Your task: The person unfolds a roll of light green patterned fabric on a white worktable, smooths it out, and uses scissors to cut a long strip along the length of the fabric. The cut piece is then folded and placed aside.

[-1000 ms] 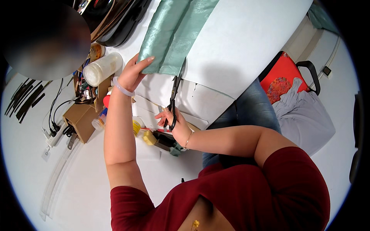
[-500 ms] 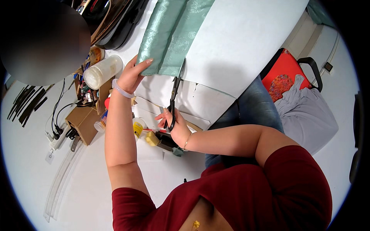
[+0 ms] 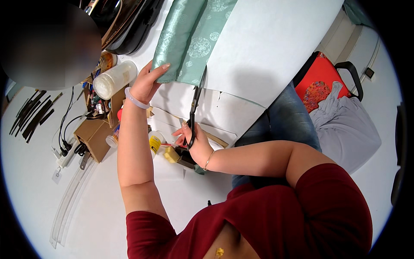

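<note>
Two bare hands are working in the head view, both gripping something. The left hand (image 3: 148, 84), wearing a pale lavender bangle (image 3: 136, 99), is grasping the lower left corner of a shiny sea-green patterned fabric (image 3: 189, 47) — its thumb is pressing on top, while the other fingers are mostly hiding from sight. The fabric is lying lengthwise over the white tabletop (image 3: 267, 47), running up past the upper edge of the view. The right hand (image 3: 199, 144), with a thin gold bracelet (image 3: 208, 160) circling its wrist, is clasping the handles of a long pair of black-handled metal scissors (image 3: 194, 105); the blades are pointing upward and lying at the fabric's lower right corner — how far they are parting, I cannot tell. A translucent cylindrical jar (image 3: 114, 80) is resting on its side just left of the left hand, and a pale yellow block (image 3: 171, 155) is sitting near the right hand.
</note>
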`<state>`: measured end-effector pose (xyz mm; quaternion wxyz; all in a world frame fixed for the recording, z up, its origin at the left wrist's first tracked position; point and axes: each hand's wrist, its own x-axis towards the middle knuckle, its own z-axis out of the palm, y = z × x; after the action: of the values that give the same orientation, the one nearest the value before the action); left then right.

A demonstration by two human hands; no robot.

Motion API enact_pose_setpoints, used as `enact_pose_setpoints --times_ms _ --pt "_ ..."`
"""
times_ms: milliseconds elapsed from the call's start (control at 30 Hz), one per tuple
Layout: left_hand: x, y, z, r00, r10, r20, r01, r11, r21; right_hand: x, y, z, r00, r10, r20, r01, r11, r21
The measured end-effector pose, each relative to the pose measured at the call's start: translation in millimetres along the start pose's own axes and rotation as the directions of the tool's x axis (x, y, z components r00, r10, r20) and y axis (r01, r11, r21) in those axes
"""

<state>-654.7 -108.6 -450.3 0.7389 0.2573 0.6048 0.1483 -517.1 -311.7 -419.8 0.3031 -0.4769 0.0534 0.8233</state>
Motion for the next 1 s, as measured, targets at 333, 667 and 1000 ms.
enact_pose_setpoints --times_ms 333,667,1000 --pt "1 -1 -1 1.0 0.008 -0.004 -0.008 1.0 -0.007 -1 -2 2 1.0 -0.006 0.002 0.006 1.0 -0.007" --pt "2 -2 -3 1.0 0.004 -0.002 -0.004 1.0 -0.01 14 4 3 0.999 -0.038 -0.037 0.042 0.991 0.128" --pt "0 -1 -2 1.0 -0.008 0.001 0.008 1.0 -0.002 24 -15 5 0.993 -0.1 -0.061 0.107 0.987 0.122"
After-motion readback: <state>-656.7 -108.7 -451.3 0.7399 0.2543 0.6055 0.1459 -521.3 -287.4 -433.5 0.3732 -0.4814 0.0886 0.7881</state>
